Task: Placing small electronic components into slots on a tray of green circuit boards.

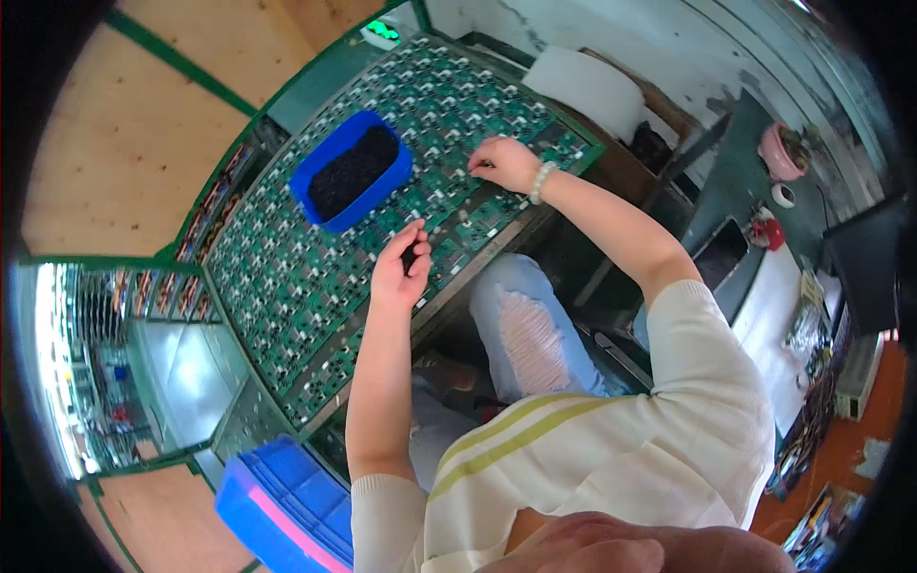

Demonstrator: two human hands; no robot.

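Rows of green circuit boards [296, 296] cover the table in front of me. On top of them stands a blue plastic bin [371, 202], with a mass of small black parts [353, 174] inside. My left hand [392, 275] is just on the near side of the bin, palm turned up. Its fingers curl round a few small black parts [409, 256]. Farther right, my right hand [506, 164] hovers low over the boards, wearing a pale beaded bracelet [542, 181]. Thumb and fingertips are pinched together; whatever is between them is too small to make out.
The table's near edge [487, 250] runs close to my knees. A lidded blue box [287, 497] stands at lower left. To the right are a side desk with a phone [721, 253], a pink flowerpot [783, 151] and a dark monitor [867, 258]. A white-backed chair [585, 91] stands beyond.
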